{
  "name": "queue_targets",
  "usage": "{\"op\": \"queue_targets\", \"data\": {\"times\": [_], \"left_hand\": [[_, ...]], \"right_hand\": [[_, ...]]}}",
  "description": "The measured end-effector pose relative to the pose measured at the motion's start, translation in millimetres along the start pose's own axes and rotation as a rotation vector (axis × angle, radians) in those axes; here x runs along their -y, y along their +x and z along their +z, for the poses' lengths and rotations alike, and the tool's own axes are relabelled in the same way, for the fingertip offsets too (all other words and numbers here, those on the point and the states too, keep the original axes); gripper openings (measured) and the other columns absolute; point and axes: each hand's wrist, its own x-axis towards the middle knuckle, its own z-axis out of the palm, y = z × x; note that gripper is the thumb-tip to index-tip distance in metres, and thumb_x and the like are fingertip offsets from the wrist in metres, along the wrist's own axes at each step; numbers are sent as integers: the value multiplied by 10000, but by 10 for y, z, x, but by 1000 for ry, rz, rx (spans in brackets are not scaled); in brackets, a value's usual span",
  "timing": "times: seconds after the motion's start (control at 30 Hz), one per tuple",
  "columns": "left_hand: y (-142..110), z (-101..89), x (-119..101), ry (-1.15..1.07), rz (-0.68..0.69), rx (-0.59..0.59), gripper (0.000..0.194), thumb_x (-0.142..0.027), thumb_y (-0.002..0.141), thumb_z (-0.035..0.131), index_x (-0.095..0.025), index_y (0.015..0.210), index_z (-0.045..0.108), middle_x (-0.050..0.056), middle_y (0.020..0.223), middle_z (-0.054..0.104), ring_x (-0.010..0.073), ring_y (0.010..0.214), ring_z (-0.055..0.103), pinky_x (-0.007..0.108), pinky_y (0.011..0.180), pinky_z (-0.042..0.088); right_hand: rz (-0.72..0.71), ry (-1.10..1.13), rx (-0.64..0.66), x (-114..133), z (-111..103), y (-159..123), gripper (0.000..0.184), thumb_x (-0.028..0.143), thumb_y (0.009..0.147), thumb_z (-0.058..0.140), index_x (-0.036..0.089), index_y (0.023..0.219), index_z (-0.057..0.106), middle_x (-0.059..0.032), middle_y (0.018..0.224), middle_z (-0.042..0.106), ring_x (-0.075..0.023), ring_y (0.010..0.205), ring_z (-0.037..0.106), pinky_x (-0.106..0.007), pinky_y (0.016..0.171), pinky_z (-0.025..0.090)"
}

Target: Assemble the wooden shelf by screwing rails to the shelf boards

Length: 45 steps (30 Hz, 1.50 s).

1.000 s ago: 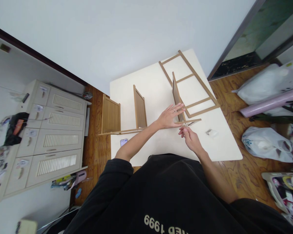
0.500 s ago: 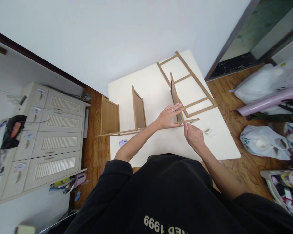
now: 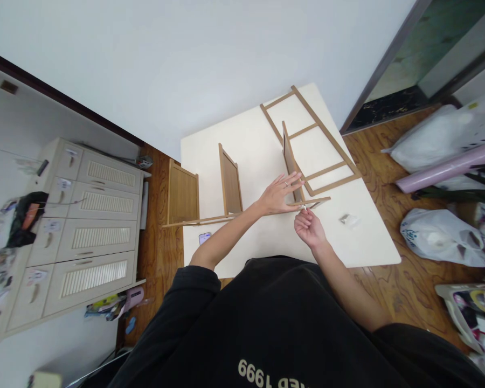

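Note:
A light brown wooden shelf frame (image 3: 210, 220) lies on its side along the front of the white table, with wooden panels (image 3: 231, 180) standing up from it. My left hand (image 3: 278, 195), fingers spread and a ring on one, braces the corner where the right panel (image 3: 290, 156) meets the frame; the thumb lies along the rail. Just beside that corner, my right hand (image 3: 310, 229) is closed in a pinch. A small silver metal tool (image 3: 304, 207) pokes up from its fingertips against the rail; most of it is hidden.
A ladder-like wooden side frame (image 3: 325, 126) lies flat at the back right of the table (image 3: 262, 248). Near me are a phone (image 3: 204, 237) and a small clear plastic bag (image 3: 350, 220). A white drawer cabinet (image 3: 101, 210) stands left, plastic bags (image 3: 440, 237) right.
My right hand has shifted slightly left and turned, from a fist at the rail to a fingertip pinch just below it. The left hand and the shelf frame stay in place.

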Motion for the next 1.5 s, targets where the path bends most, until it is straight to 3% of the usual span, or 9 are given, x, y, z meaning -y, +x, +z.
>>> {"op": "queue_targets", "data": {"times": [0.13,0.27,0.43,0.63,0.73,1.0,1.17,1.33,1.5], "left_hand": [[-3,6,6,1,-1,6,773,-501,859,643,-219,1518,354,137,1595,335,250,1501,280,522,1222,223],[0,-13,-10,17,-18,13,779,-510,854,648,-216,1515,362,133,1591,347,241,1503,277,503,1232,209],[0,-36,-26,20,-27,28,799,-539,848,642,-223,1522,352,134,1602,320,255,1504,275,527,1226,210],[-7,-19,-8,1,-22,16,801,-557,838,652,-224,1511,374,129,1592,343,255,1499,286,529,1228,208],[-8,-8,-4,-1,-18,6,784,-550,848,643,-222,1509,378,132,1586,355,252,1497,292,530,1227,211],[2,-30,-25,15,-21,30,788,-551,853,636,-221,1516,368,133,1592,342,262,1503,276,540,1224,216],[-3,-18,-19,4,-19,19,790,-547,853,638,-220,1518,363,133,1588,350,255,1499,285,524,1230,210],[-4,-32,-26,7,-25,36,793,-530,860,628,-227,1532,335,129,1594,338,255,1505,271,535,1228,206],[7,-58,-38,18,-30,59,784,-523,863,625,-221,1529,343,122,1602,325,248,1508,264,522,1232,205]], "right_hand": [[72,95,72,25,-30,18,299,121,943,438,215,660,434,107,448,288,-69,356,250,-153,356,277],[59,-250,-109,-75,-29,57,351,430,975,439,229,689,470,76,475,393,-89,372,331,-216,360,274],[-392,-894,-482,-234,-78,-4,498,676,930,356,224,822,533,-35,715,644,-164,592,589,-282,536,446],[-593,-1549,-360,-167,-170,-153,615,595,995,203,149,1038,624,-160,945,741,-240,799,681,-367,780,468],[-626,-1728,-334,-82,-146,-182,613,589,994,261,120,1084,644,-168,916,742,-250,795,676,-346,731,443],[-742,-2034,-372,55,-122,-127,619,507,1035,196,130,860,654,-148,753,697,-213,663,615,-307,585,307],[-692,-1990,-273,36,-163,-89,639,509,1035,139,144,874,638,-127,735,696,-204,638,612,-300,588,335],[-524,-1623,-228,-4,-76,-125,711,619,997,98,183,879,647,-85,707,719,-213,631,653,-335,689,451],[-431,-1291,-245,-60,5,-149,717,737,934,196,213,698,624,-72,654,690,-207,643,652,-351,748,486]]}}
